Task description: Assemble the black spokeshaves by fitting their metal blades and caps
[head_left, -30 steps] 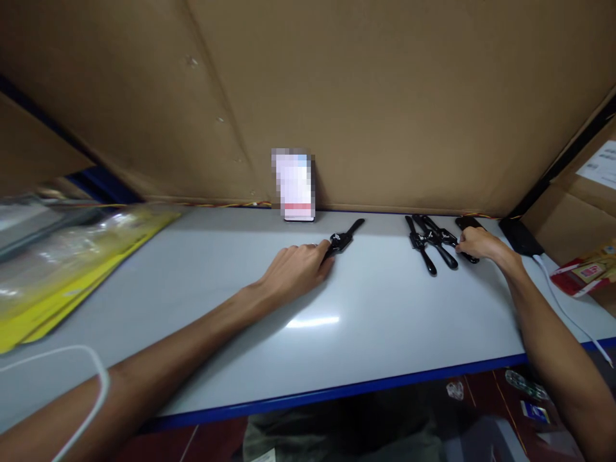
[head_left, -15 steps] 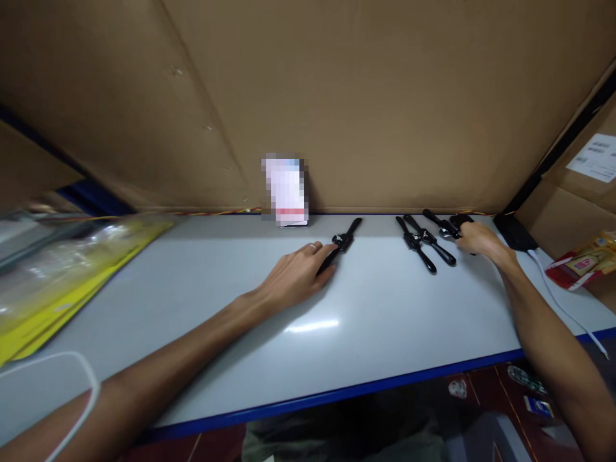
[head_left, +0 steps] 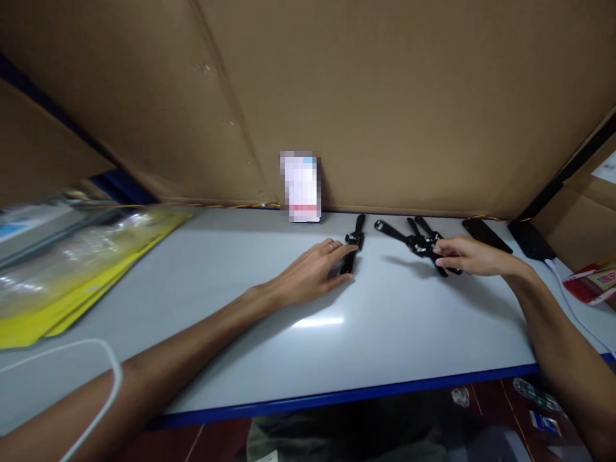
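My left hand [head_left: 317, 273] rests on the table with fingers stretched out over a black spokeshave [head_left: 356, 240]. A fingertip touches the tool's middle, and my thumb lies by its near handle. My right hand [head_left: 464, 255] is closed on one end of another black spokeshave [head_left: 392, 230], which is tilted, its free handle raised above the table and pointing left. Beneath and behind it lie two more spokeshaves [head_left: 424, 224], side by side and partly covered by the held one and my fingers.
An upright phone [head_left: 302, 186] with a blurred screen leans on the cardboard wall [head_left: 385, 115]. A black flat object [head_left: 486, 234] and a black box with a white cable [head_left: 532, 240] lie at right. Clear plastic packaging over yellow sheets [head_left: 110, 276] covers the left side.
My right hand has moved left with the spokeshave, carrying it over the other two. The spokeshave by my left hand has turned to point more straight away, and my left fingers have spread.
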`<state>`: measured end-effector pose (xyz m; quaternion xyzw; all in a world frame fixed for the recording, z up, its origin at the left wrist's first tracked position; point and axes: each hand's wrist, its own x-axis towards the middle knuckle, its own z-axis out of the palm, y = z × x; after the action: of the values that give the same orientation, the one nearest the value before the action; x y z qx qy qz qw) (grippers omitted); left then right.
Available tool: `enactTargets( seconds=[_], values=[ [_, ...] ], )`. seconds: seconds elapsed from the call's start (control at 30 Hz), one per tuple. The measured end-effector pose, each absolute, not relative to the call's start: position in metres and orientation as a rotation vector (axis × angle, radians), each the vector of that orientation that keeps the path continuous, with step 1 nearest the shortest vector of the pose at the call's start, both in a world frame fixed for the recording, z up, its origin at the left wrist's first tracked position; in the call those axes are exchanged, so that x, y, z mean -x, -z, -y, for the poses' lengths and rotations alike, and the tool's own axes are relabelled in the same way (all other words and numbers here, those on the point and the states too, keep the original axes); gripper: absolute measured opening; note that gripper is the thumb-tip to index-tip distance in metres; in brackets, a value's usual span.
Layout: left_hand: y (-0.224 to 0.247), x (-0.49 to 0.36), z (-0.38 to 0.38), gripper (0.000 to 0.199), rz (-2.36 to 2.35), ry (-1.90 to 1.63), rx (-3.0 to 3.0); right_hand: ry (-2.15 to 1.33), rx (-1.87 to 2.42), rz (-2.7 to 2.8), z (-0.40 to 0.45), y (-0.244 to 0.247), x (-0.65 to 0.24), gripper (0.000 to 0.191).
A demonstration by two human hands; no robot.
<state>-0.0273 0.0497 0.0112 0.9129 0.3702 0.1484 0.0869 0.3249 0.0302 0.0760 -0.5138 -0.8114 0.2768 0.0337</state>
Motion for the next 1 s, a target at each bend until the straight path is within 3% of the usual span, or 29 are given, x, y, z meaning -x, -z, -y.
enactTargets(
  seconds=[0.17,0.73,1.0],
  values=[
    [-0.009,0.029,-0.056,0.043,-1.075,-0.478,-2.724,-0.982,1.319,2.726,-0.020,-0.071,-0.305,0.022],
    [-0.007,0.022,-0.051,0.033,-1.044,-0.736,-2.749,-0.554,1.496,2.692,-0.003,-0.057,-0.267,0.011],
    [-0.012,0.015,-0.032,0.035,-0.793,-0.519,-2.937,-0.339,1.421,2.633,-0.002,-0.041,-0.259,0.013]
  ],
)
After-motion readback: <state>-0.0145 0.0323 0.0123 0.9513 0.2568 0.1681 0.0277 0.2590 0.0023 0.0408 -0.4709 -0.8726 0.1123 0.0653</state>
